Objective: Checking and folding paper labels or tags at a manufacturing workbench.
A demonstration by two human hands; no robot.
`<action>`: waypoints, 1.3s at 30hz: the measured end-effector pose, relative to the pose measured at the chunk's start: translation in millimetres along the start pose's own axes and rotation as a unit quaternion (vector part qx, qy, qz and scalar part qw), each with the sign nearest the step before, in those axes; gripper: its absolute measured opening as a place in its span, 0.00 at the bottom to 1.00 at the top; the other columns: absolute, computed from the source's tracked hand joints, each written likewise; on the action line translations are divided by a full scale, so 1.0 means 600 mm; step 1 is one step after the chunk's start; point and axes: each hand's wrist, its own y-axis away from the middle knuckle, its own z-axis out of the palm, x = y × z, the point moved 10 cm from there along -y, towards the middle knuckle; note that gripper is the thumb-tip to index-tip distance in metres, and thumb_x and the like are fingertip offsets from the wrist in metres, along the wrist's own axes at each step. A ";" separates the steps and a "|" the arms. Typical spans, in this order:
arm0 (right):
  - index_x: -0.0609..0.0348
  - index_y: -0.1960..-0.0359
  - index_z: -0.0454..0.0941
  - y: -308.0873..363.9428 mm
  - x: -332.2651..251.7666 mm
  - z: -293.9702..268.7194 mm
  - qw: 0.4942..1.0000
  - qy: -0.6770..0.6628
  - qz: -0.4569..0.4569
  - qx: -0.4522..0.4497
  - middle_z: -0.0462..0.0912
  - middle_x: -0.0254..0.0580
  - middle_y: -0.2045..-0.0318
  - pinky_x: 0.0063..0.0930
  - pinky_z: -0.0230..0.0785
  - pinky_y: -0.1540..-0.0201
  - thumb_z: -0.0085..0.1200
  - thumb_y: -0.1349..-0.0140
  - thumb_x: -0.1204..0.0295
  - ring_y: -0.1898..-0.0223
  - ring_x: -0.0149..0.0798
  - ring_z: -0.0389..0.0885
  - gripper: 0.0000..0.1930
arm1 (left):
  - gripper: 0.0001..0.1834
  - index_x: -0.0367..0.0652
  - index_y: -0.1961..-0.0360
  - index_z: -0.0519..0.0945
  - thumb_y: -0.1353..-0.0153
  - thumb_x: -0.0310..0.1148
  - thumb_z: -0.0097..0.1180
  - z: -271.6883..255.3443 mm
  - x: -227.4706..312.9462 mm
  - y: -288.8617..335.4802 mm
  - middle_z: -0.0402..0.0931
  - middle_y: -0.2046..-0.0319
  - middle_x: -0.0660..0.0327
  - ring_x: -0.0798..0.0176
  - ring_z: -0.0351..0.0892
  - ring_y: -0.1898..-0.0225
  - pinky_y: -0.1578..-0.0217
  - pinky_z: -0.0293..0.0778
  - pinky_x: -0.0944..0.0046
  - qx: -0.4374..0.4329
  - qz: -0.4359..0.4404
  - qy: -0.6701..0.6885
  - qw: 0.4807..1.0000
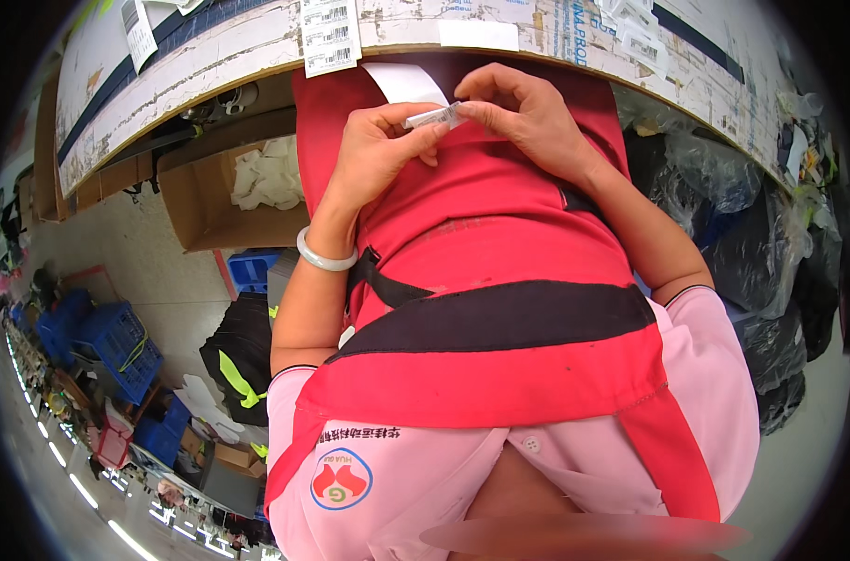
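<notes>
A small printed white label (432, 118) is held between both hands over the red apron, close to the table's front edge. My left hand (378, 150) pinches it between thumb and forefinger. My right hand (528, 117) has its thumb tip at the label's right end, with the fingers curled above it. Behind the label, a blank white paper strip (406, 82) runs up toward the table edge. I cannot tell whether the strip and label are joined.
A worn white table (397, 33) spans the top, with barcode label sheets (329, 37) at its edge. Beneath it on the left sits an open cardboard box (196, 201) holding white material. Dark plastic-wrapped bags (752, 252) are piled on the right. Blue crates (116, 346) stand far left.
</notes>
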 end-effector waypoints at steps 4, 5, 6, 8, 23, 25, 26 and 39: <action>0.63 0.65 0.81 -0.003 -0.033 -0.007 0.989 0.080 -0.124 0.019 0.80 0.30 0.72 0.18 0.70 0.67 0.56 0.38 0.71 0.70 0.23 0.76 0.07 | 0.12 0.30 0.58 0.81 0.40 0.27 0.60 0.008 -0.004 -0.005 0.81 0.71 0.61 0.72 0.78 0.73 0.71 0.75 0.73 -0.019 0.001 -0.025 1.000; 0.62 0.64 0.81 -0.002 -0.043 -0.006 0.981 0.109 -0.157 0.013 0.81 0.31 0.71 0.18 0.70 0.66 0.56 0.38 0.72 0.69 0.24 0.77 0.07 | 0.12 0.30 0.59 0.82 0.38 0.28 0.59 0.010 -0.006 -0.006 0.81 0.71 0.60 0.71 0.78 0.73 0.71 0.75 0.72 -0.031 0.009 -0.038 0.999; 0.62 0.64 0.81 -0.005 -0.041 -0.010 0.981 0.109 -0.158 0.013 0.81 0.31 0.71 0.18 0.70 0.66 0.56 0.38 0.72 0.69 0.24 0.77 0.07 | 0.12 0.30 0.59 0.82 0.38 0.28 0.59 0.002 -0.015 -0.008 0.81 0.71 0.60 0.71 0.78 0.73 0.71 0.75 0.72 -0.031 0.009 -0.038 0.999; 0.64 0.65 0.81 -0.010 -0.042 -0.027 0.980 0.110 -0.160 0.042 0.82 0.33 0.72 0.19 0.72 0.65 0.55 0.38 0.73 0.70 0.25 0.78 0.06 | 0.17 0.30 0.60 0.82 0.34 0.37 0.54 -0.011 -0.035 -0.012 0.81 0.71 0.57 0.68 0.79 0.73 0.71 0.76 0.70 -0.049 -0.011 0.064 0.997; 0.65 0.67 0.78 -0.091 -0.013 -0.128 0.995 -0.018 0.030 0.091 0.79 0.36 0.79 0.16 0.70 0.79 0.57 0.39 0.72 0.80 0.26 0.77 0.07 | 0.24 0.30 0.62 0.82 0.33 0.46 0.51 -0.018 -0.033 -0.019 0.81 0.69 0.54 0.64 0.80 0.72 0.75 0.78 0.70 0.005 -0.016 0.008 1.000; 0.65 0.68 0.78 -0.091 -0.009 -0.125 0.995 -0.028 0.034 0.092 0.79 0.36 0.79 0.16 0.70 0.79 0.57 0.39 0.72 0.81 0.26 0.77 0.07 | 0.24 0.30 0.62 0.82 0.33 0.46 0.51 -0.021 -0.034 -0.019 0.81 0.69 0.54 0.65 0.80 0.73 0.75 0.78 0.70 0.009 -0.015 0.005 1.000; 0.65 0.68 0.78 -0.090 -0.013 -0.125 0.995 -0.020 0.033 0.094 0.79 0.36 0.79 0.16 0.70 0.79 0.57 0.39 0.72 0.81 0.26 0.77 0.08 | 0.24 0.30 0.61 0.82 0.33 0.46 0.51 -0.021 -0.035 -0.019 0.81 0.69 0.54 0.65 0.80 0.73 0.75 0.78 0.70 0.004 -0.017 0.001 1.000; 0.67 0.68 0.78 -0.088 -0.033 -0.120 0.994 0.046 0.034 0.095 0.79 0.37 0.79 0.17 0.70 0.79 0.57 0.40 0.72 0.81 0.27 0.77 0.09 | 0.24 0.30 0.62 0.83 0.33 0.46 0.52 -0.021 -0.038 -0.020 0.81 0.69 0.55 0.66 0.79 0.75 0.76 0.77 0.70 0.003 -0.012 -0.009 1.000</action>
